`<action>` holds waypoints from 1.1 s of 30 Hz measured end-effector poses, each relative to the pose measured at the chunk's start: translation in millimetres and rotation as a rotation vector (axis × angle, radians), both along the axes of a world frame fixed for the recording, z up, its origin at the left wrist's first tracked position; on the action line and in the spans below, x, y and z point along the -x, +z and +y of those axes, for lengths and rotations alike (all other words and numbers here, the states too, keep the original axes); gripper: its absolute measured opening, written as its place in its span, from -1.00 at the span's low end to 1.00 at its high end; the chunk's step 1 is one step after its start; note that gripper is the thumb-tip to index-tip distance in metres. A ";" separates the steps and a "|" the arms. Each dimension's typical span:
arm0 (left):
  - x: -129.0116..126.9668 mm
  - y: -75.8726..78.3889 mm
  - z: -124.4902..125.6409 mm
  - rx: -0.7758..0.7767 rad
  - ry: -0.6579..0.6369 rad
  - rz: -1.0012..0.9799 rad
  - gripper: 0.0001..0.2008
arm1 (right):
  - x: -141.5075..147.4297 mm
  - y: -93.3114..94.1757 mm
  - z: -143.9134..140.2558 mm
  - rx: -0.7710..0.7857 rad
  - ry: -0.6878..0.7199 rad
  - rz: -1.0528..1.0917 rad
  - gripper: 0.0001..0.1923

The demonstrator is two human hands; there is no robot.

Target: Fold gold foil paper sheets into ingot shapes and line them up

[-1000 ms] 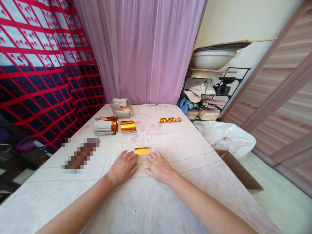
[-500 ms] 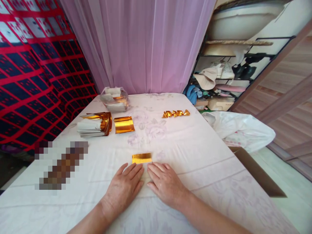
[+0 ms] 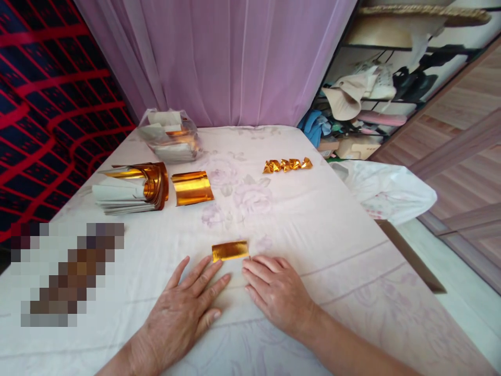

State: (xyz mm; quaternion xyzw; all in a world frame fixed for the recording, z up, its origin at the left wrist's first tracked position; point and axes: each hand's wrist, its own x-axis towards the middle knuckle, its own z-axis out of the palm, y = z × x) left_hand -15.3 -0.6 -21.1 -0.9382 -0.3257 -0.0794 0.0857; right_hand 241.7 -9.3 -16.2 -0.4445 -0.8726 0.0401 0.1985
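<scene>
A narrow strip of folded gold foil paper [image 3: 230,250] lies flat on the cloth in front of me. My left hand [image 3: 186,308] rests palm down with its fingers spread, the fingertips at the strip's near left edge. Flat on the cloth, my right hand [image 3: 279,292] has its fingers stretched out, their tips by the strip's near right corner. Farther off are a single gold foil sheet [image 3: 193,188] and a bent stack of foil papers [image 3: 129,190]. Several folded gold foil pieces [image 3: 287,165] stand in a row at the back right.
A clear plastic bag of papers [image 3: 170,136] sits at the back left of the cloth-covered table [image 3: 332,230]. A pixelated patch [image 3: 78,271] hides something at the left. Beyond the right edge are a white plastic bag [image 3: 391,190] and a shelf with a cap [image 3: 344,96] and shoes.
My left hand's fingers have spread wider. The right hand has shifted slightly right, and the strip now lies a little tilted. The whole view has tipped and moved closer.
</scene>
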 end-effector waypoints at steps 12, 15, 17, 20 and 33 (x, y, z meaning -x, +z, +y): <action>1.7 -2.5 -2.1 0.011 0.021 0.019 -0.50 | 2.6 3.9 3.1 0.059 0.118 -0.068 -0.53; 1.5 -3.0 -2.1 0.000 0.018 0.017 -0.50 | 6.8 5.6 5.2 0.259 0.180 -0.116 -0.37; 1.8 -2.7 -2.1 0.000 0.020 0.014 -0.50 | 7.1 7.3 7.1 0.360 0.194 -0.122 -0.34; 2.4 -1.9 -2.1 0.013 0.026 0.009 -0.49 | 3.0 9.9 9.7 0.430 0.211 -0.129 -0.34; -3.1 2.8 -4.5 0.046 0.102 -0.040 -0.52 | -29.1 12.7 11.3 0.431 0.190 -0.176 -0.33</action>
